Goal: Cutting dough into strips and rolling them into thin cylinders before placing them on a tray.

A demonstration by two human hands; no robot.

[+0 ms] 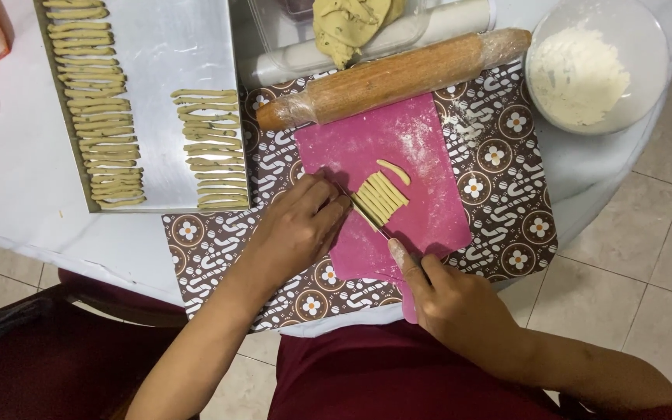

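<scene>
Dough strips (381, 197) lie side by side on the pink mat (421, 148), just right of my left hand (297, 225); their long axes run diagonally, from lower left up to upper right. My left fingers (328, 198) are curled loosely and rest on the mat at the near end of the bundle, gripping nothing. My right hand (449, 295) is closed around a knife (367, 216), forefinger along its back, the blade lying against the strips' lower-left ends, crosswise to them. I judge the left hand the nearer. One loose strip (393, 171) lies apart, just above. A rolling pin (390, 78) sits beyond the mat.
</scene>
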